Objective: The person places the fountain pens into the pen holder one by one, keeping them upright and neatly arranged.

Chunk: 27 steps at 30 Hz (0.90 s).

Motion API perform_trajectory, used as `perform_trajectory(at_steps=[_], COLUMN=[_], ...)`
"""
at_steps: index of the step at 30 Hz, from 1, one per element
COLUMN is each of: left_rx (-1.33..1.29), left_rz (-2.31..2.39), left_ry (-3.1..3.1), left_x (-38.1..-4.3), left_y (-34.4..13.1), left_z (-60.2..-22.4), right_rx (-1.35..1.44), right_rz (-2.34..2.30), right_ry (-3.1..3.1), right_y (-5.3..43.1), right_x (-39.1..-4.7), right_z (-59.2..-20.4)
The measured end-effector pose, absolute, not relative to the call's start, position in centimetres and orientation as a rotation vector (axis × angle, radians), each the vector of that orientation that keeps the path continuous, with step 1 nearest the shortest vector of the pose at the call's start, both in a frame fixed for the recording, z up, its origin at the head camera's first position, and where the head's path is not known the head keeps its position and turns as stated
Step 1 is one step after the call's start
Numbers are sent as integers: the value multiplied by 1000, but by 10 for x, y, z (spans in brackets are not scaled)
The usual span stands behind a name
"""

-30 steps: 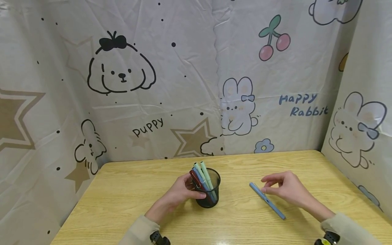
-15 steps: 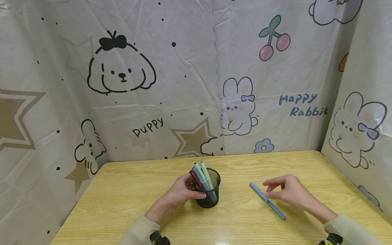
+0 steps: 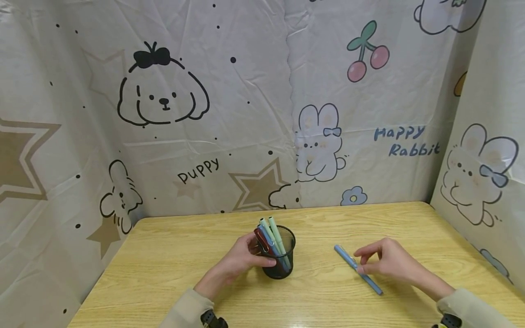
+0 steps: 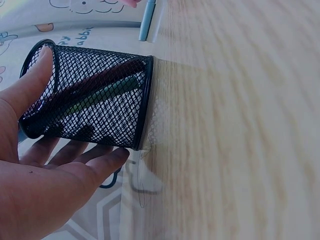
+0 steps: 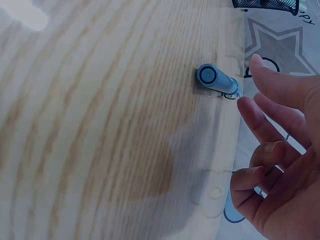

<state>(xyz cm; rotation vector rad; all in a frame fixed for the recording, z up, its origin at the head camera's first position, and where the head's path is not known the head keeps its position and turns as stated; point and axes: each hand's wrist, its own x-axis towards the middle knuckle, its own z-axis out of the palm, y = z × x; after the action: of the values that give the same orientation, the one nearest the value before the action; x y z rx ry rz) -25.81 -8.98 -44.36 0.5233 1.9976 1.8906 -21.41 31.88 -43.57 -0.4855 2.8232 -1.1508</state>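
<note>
A black mesh pen holder (image 3: 283, 272) stands upright on the table, with light green pens (image 3: 275, 233), a blue one and a dark red pen (image 3: 261, 240) leaning inside it. My left hand (image 3: 239, 258) grips its side. In the left wrist view the thumb lies on one side of the mesh holder (image 4: 100, 97) and the fingers on the other. To the right, a capped blue pen (image 3: 373, 284) lies slantwise on the wood. Over its middle hovers my right hand (image 3: 391, 260), thumb and forefinger apart; the right wrist view shows a gap between fingers and pen (image 5: 209, 76).
The light wooden table (image 3: 184, 237) is bounded at the back and sides by a hanging cloth (image 3: 229, 100) printed with puppies, rabbits and stars. Bare wood lies between the pen holder and the loose pen. A wristband (image 3: 213, 320) shows on the left sleeve.
My right hand has shifted slightly nearer and to the right, from the pen's upper part towards its middle. The left hand, pen holder and loose pen stay in place.
</note>
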Motion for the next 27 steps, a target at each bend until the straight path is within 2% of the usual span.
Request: perform_trajectory(at_steps=[27], left_rx=[545], left_rz=[1885], left_ry=[2017], left_x=[-255], left_y=[-89], left_z=[-440], right_rx=[-607], right_rz=[-1066], right_ry=[2789], right_y=[325], right_x=[-215], right_z=[-444])
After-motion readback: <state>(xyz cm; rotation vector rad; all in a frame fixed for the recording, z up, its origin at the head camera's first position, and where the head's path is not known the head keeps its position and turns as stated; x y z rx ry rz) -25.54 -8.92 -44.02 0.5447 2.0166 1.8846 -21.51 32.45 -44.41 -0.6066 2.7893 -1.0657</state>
